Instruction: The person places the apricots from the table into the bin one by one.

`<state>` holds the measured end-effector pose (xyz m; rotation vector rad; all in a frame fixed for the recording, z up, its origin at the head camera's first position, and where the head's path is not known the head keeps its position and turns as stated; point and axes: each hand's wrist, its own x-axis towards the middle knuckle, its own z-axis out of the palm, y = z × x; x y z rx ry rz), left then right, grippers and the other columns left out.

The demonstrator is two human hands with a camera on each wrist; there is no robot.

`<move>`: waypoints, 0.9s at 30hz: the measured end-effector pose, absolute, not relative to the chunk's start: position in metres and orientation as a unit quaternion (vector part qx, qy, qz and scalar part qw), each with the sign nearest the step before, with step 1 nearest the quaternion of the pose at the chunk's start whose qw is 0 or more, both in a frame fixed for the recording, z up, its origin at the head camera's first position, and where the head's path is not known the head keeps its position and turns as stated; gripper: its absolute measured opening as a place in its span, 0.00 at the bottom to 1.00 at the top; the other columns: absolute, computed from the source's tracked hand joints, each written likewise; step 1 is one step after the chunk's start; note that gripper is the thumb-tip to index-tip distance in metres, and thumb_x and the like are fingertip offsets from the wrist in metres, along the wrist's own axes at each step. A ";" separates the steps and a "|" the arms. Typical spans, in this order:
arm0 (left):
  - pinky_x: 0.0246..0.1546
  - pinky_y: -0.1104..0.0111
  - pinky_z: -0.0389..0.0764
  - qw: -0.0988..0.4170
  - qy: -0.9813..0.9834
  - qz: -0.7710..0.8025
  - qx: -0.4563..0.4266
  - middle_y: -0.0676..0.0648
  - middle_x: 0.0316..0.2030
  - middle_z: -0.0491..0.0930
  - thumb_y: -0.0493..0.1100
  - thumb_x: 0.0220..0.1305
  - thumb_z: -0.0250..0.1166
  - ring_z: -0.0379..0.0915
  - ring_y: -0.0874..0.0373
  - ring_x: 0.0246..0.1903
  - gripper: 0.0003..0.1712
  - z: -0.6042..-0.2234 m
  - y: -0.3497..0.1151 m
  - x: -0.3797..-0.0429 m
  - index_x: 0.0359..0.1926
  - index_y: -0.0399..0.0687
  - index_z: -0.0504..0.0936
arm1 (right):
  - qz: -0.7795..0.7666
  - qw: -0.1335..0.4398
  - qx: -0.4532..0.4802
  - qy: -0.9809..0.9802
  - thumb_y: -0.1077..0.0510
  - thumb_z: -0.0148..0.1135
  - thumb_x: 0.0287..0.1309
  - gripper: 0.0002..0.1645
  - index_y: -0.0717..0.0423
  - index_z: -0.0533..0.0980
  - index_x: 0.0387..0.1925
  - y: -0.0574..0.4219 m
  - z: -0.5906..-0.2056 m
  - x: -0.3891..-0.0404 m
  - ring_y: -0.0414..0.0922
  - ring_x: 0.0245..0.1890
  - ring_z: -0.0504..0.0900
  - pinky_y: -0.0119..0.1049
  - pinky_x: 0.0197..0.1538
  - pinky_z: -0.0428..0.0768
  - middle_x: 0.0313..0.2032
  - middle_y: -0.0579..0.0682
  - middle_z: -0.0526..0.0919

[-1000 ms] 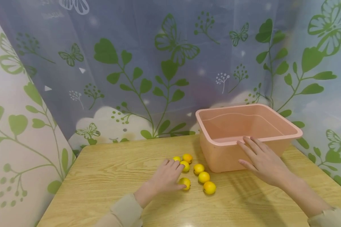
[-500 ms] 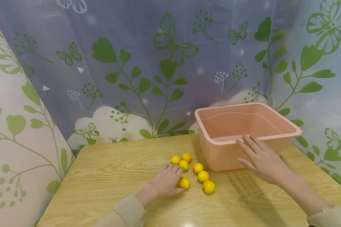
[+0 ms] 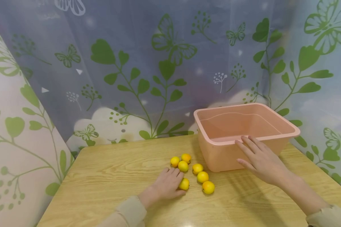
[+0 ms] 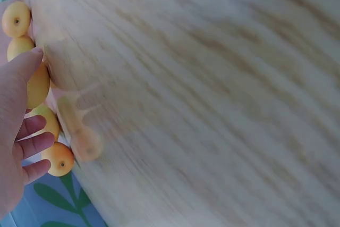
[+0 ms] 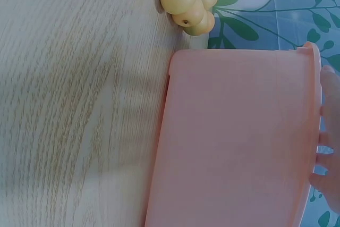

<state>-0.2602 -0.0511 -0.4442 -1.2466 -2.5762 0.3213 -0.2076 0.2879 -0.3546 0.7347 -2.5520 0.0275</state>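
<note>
My left hand (image 3: 169,184) is low over the wooden table, around one small yellow loquat-like fruit (image 3: 184,183). Its thumb is on the near side of the fruit and the fingers on the far side; in the left wrist view the fingers (image 4: 37,144) look loosely spread, and firm contact is not visible. Several similar yellow-orange fruits lie close by, including a pair at the right, a front one (image 3: 208,187) and a rear one (image 3: 186,158). My right hand (image 3: 264,164) rests its fingertips on the near rim of a pink plastic basin (image 3: 216,157), fingers straight.
The wooden table (image 3: 110,176) has a back edge against a curtain (image 3: 142,104) printed with leaves and butterflies. The basin's inside floor shows bare pink in the head view. It stands at the table's right rear, right of the fruits.
My left hand has come down and slightly nearer the person, uncovering the rear fruits and settling around the near one. The right hand stays at the basin rim.
</note>
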 end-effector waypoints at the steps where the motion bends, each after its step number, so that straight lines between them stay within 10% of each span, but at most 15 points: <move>1: 0.38 0.67 0.67 0.131 -0.887 0.109 -0.429 0.51 0.39 0.70 0.69 0.58 0.53 0.67 0.58 0.40 0.29 -0.444 -0.051 -0.260 0.46 0.50 0.70 | 0.010 0.241 0.269 -0.933 0.42 0.46 0.66 0.36 0.64 0.60 0.65 0.288 -0.354 -0.208 0.64 0.64 0.56 0.49 0.67 0.47 0.63 0.68 0.60; 27: 0.37 0.66 0.69 0.139 -0.891 0.072 -0.425 0.51 0.36 0.69 0.65 0.58 0.57 0.66 0.58 0.38 0.24 -0.435 -0.052 -0.261 0.39 0.50 0.69 | 0.009 0.247 0.269 -0.931 0.41 0.46 0.66 0.37 0.64 0.61 0.64 0.286 -0.354 -0.206 0.63 0.64 0.55 0.50 0.66 0.49 0.63 0.68 0.60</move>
